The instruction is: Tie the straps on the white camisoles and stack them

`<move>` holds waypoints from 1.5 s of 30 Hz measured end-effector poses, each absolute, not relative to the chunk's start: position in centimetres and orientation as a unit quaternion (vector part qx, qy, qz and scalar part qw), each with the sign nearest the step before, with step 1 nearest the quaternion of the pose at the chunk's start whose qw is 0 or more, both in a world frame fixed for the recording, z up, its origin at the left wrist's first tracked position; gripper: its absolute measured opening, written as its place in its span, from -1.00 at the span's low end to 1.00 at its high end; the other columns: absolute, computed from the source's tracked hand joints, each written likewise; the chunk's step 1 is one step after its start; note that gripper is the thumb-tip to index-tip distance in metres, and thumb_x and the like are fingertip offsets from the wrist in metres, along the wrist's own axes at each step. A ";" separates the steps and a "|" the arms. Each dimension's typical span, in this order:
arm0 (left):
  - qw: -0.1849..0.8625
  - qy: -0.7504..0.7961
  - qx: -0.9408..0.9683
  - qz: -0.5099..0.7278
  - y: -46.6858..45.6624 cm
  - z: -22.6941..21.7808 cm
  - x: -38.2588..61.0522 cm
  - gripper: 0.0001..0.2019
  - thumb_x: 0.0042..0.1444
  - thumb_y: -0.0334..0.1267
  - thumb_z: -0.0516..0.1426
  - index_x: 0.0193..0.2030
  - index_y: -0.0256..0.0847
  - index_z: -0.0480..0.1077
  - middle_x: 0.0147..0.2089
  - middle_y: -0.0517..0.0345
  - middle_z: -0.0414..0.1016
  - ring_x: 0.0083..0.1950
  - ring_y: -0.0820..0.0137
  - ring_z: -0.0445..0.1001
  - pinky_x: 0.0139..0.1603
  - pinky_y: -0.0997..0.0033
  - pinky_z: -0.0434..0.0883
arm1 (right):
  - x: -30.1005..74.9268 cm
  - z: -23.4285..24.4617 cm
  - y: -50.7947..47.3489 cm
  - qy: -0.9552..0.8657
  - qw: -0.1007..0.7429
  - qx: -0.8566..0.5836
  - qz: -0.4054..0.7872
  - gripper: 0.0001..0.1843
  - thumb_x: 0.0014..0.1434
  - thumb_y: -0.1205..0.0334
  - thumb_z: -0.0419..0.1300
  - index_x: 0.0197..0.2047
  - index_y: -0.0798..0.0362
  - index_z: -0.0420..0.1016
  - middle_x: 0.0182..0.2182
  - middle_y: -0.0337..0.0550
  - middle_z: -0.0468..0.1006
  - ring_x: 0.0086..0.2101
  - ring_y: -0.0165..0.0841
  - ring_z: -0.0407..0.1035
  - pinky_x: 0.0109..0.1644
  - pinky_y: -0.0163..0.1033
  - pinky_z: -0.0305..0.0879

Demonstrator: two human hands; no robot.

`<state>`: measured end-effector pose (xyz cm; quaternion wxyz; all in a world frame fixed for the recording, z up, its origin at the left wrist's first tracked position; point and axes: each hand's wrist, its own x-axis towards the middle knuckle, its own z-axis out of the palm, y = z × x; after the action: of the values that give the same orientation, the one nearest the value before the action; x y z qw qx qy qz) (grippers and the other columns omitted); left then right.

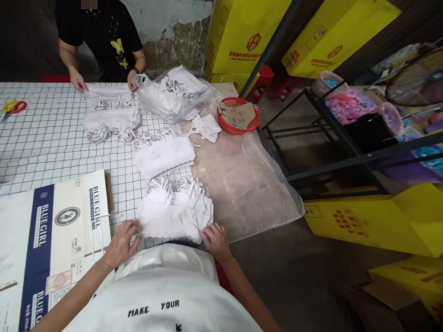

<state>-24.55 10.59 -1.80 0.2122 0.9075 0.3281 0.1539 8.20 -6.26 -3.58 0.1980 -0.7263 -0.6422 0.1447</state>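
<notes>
A stack of white cloth pieces (173, 219) with loose narrow strips along its far edge lies on the table in front of me. My left hand (122, 240) pinches the near left corner of the top piece. At the near right corner, my right hand (216, 240) has its fingers curled over the cloth edge. Just beyond lies another white cloth stack (166, 156), its strips also pointing away from me. Farther left is a third stack (112, 121), where a co-worker's hands (79, 81) hold a piece by its two ends.
A plastic bag (155, 99) of white cloth stands at the far edge. Right of it is a red basket (238, 128) with cardboard inside. A Blue Girl carton (65, 230) lies left, scissors (14, 107) beyond. A metal frame (325, 120) and yellow boxes (367, 221) stand right.
</notes>
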 end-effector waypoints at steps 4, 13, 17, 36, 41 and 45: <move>0.207 0.297 0.919 0.154 11.2 -1.2 -20.7 -0.84 0.26 -0.34 0.02 -0.10 -0.21 0.41 -0.07 -0.06 0.44 -0.09 0.19 0.35 -0.11 0.19 0.35 | 7.7 -4.3 -3.7 -0.575 0.261 -0.765 0.127 -0.86 0.32 0.20 0.10 -0.14 0.05 0.43 -0.23 -0.09 0.48 -0.18 -0.23 0.31 -0.12 -0.17 0.15; 0.202 0.277 0.925 0.161 14.5 -2.4 -15.0 -0.76 0.28 -0.38 0.01 -0.02 -0.21 0.45 -0.03 -0.08 0.47 -0.05 0.16 0.34 -0.09 0.18 0.34 | 8.5 -4.8 -1.4 -0.551 0.194 -0.803 0.119 -0.94 0.25 0.25 0.18 -0.25 0.01 0.47 -0.23 -0.10 0.43 -0.18 -0.22 0.26 -0.17 -0.17 0.08; 0.201 0.266 0.926 0.176 14.3 -2.6 -15.8 -0.77 0.27 -0.43 0.00 -0.08 -0.22 0.47 -0.10 -0.06 0.49 -0.05 0.18 0.33 -0.08 0.19 0.34 | 8.4 -4.5 -2.0 -0.546 0.201 -0.804 0.120 -0.90 0.26 0.30 0.17 -0.31 0.02 0.49 -0.26 -0.12 0.40 -0.20 -0.26 0.24 -0.18 -0.19 0.07; 0.263 0.610 0.717 0.211 9.8 -4.7 -21.3 -0.57 0.05 0.17 0.17 -0.22 -0.16 0.29 -0.27 0.08 0.36 -0.24 0.20 0.38 -0.17 0.16 0.41 | 5.6 -7.1 -6.7 -0.102 0.400 -0.851 0.326 -0.53 0.06 -0.21 0.24 -0.22 0.04 0.34 -0.28 -0.08 0.47 -0.27 -0.23 0.38 -0.15 -0.14 0.34; 0.393 0.694 0.580 0.165 9.9 -4.5 -22.0 -0.51 -0.14 0.26 0.19 -0.33 -0.14 0.30 -0.36 0.13 0.40 -0.36 0.27 0.40 -0.28 0.24 0.41 | 4.5 -8.3 -7.8 0.016 0.401 -0.798 0.448 -0.43 -0.08 -0.23 0.31 -0.18 0.02 0.35 -0.17 -0.02 0.54 -0.15 -0.13 0.44 -0.15 -0.12 0.39; 0.447 0.701 0.536 0.146 10.5 -3.9 -22.3 -0.43 -0.23 0.27 0.21 -0.26 -0.19 0.35 -0.30 0.08 0.46 -0.35 0.28 0.43 -0.33 0.30 0.38 | 3.5 -8.5 -7.7 -0.016 0.436 -0.747 0.502 -0.40 -0.26 -0.06 0.44 -0.17 0.05 0.44 -0.14 -0.03 0.59 -0.08 -0.10 0.45 -0.01 -0.08 0.37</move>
<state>-22.34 10.47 -3.89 0.4466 0.5359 0.7013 0.1464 3.46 -7.70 -8.51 0.4359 -0.7470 -0.0161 0.5018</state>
